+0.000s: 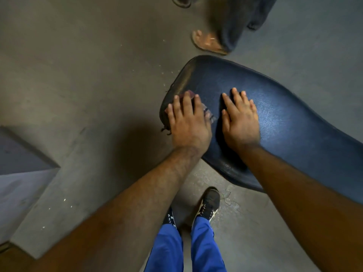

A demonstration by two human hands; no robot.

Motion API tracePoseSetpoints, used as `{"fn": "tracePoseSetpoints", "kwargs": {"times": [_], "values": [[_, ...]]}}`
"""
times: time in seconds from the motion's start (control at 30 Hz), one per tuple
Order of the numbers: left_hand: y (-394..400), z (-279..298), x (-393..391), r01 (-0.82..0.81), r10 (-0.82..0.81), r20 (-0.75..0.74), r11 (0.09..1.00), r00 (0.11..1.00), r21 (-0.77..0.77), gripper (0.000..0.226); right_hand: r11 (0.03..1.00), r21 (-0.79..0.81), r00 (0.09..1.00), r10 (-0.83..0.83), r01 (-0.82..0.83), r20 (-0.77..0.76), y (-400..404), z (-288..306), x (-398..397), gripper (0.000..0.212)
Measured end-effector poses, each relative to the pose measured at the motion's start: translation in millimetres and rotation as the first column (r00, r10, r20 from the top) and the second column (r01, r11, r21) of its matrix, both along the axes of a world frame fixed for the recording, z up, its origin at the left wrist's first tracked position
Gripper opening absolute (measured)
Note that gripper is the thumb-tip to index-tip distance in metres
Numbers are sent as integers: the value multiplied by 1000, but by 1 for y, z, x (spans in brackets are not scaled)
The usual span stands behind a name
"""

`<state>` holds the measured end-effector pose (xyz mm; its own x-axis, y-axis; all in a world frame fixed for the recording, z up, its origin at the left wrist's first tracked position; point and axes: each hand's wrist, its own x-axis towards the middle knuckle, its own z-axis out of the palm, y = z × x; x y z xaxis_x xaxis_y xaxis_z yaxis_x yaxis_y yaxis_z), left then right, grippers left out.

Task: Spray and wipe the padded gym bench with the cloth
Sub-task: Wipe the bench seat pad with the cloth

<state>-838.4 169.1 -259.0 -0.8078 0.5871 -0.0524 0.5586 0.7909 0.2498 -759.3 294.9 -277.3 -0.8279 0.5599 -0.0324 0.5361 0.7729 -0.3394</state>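
Observation:
The padded gym bench (pixel 284 122) is dark blue and runs from the centre to the right edge. Near its left end lies a dull red cloth (pixel 189 95), mostly hidden under my left hand (pixel 188 122). That hand presses flat on the cloth with straight fingers. My right hand (pixel 240 120) rests flat on the bare pad just to the right, fingers straight and spread, holding nothing. No spray bottle is in view.
Another person's sandalled foot (pixel 209 43) and dark trouser leg stand just beyond the bench's far end. My own feet (pixel 210 205) are below the bench. A grey raised block (pixel 25 169) sits at the left on the concrete floor.

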Motion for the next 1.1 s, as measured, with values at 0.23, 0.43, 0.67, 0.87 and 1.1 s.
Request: {"fn": "tracePoseSetpoints", "kwargs": {"times": [0.23,0.43,0.67,0.87,1.1], "values": [[7,-1,-15,19,-20,-24,998,1000,-64,60,1000,20,1000,-17,18,-13,-2,2,1,50],[-12,-5,-44,104,-105,-16,992,994,-70,60,992,67,994,-110,109,15,-3,2,1,48],[-6,-5,-29,349,-355,-28,929,934,-126,58,995,-21,994,-94,93,-54,16,6,2,49],[46,-7,-76,113,-114,-20,991,993,-70,60,989,57,990,-140,139,5,53,-1,5,58],[93,-7,-109,167,-168,-10,984,986,-65,56,986,41,986,-158,160,-52,57,-7,5,51]]}}
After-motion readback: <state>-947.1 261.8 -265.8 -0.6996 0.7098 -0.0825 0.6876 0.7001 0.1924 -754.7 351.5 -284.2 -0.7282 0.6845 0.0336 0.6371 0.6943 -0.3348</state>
